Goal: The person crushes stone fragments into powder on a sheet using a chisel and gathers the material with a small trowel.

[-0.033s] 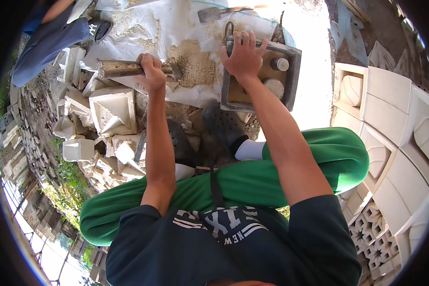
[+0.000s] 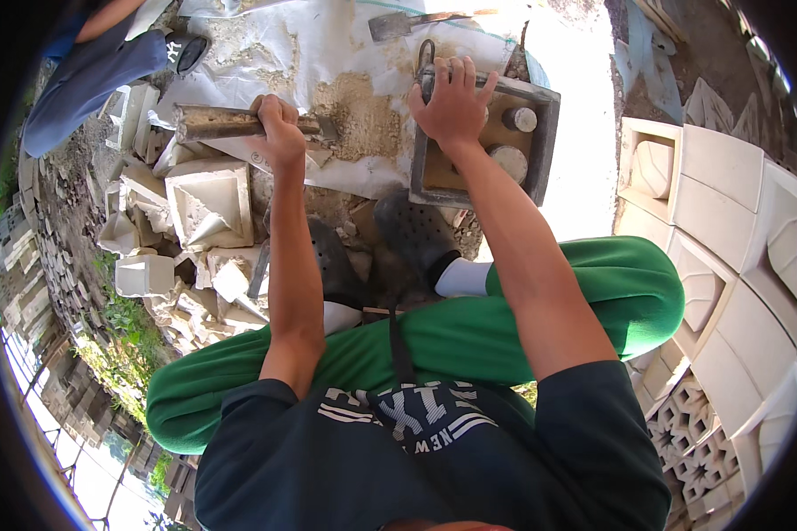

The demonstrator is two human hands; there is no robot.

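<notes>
My left hand [image 2: 280, 131] is closed around a thick, grey-brown bar-like tool [image 2: 212, 123], held roughly level above the white sheet. Its right end, near a small flat dark piece, lies over damp sand. My right hand [image 2: 452, 102] lies with fingers spread across the far left corner of a dark rectangular mould box [image 2: 549, 146]. Round pale plugs [image 2: 509, 163] stand inside the box on a brown bottom. A metal loop [image 2: 427, 51] sticks up just beyond my right hand; what lies under the palm is hidden.
A flat-bladed trowel [image 2: 390, 27] lies on the white sheet [image 2: 328, 44] beyond the sand [image 2: 363, 115]. Broken pale casts [image 2: 208, 203] are heaped at left. Cast blocks [image 2: 722, 168] are stacked at right. Another person's leg [image 2: 97, 93] is at far left.
My left hand and the bar-like tool have shifted slightly to the left and away from me. My right hand stays on the mould box.
</notes>
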